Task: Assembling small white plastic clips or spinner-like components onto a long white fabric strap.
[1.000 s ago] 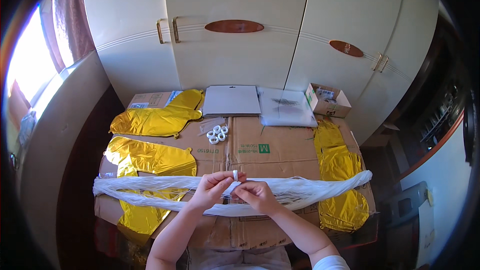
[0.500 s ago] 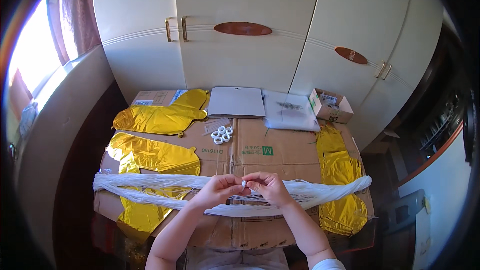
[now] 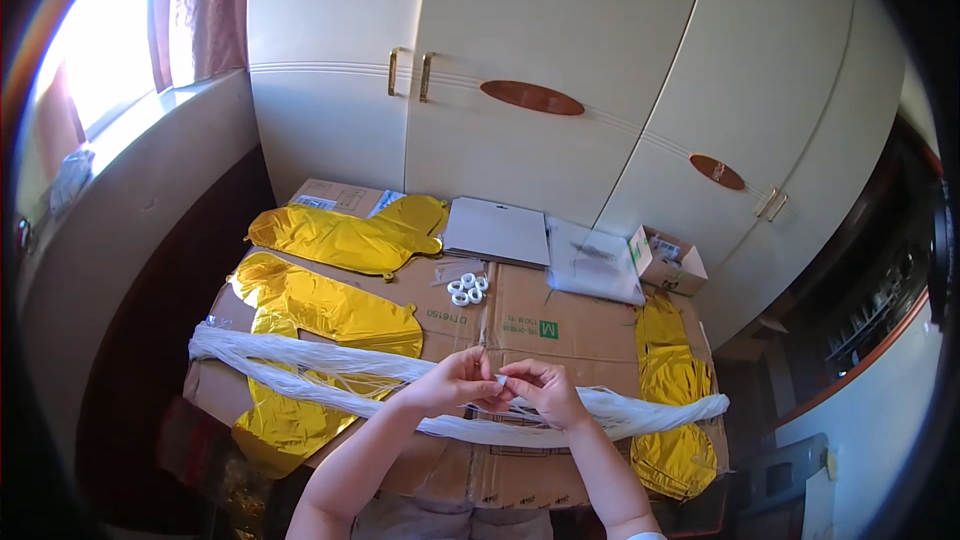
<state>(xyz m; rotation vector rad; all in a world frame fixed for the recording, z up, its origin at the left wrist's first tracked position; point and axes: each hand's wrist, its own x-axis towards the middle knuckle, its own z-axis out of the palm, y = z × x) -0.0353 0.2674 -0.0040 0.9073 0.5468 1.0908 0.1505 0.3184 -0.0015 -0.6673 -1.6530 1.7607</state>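
My left hand [image 3: 460, 383] and my right hand [image 3: 545, 392] meet over the middle of the table. Their fingertips are pinched around a small white piece [image 3: 502, 379], too small to tell its kind. Under my wrists a long skein of white string [image 3: 300, 380] lies crosswise in a stretched loop. Beyond my hands sits a cluster of several small white rings [image 3: 467, 288], possibly rolls of tape or ribbon. Flat gold foil balloons [image 3: 335, 312] lie at the left, partly under the skein, and another gold foil balloon [image 3: 675, 390] lies at the right.
Flattened cardboard [image 3: 460, 340] covers the table. Along its back are a stack of grey sheets [image 3: 495, 230], clear plastic bags [image 3: 595, 262] and a small open box [image 3: 668, 262]. Cream cabinets [image 3: 540, 20] rise behind. A bright window [image 3: 100, 40] is at the left.
The view has turned, so the table appears tilted and shifted. My hands stay together on the small white piece, with the fingers slightly rearranged. The skein and balloons rest where they were.
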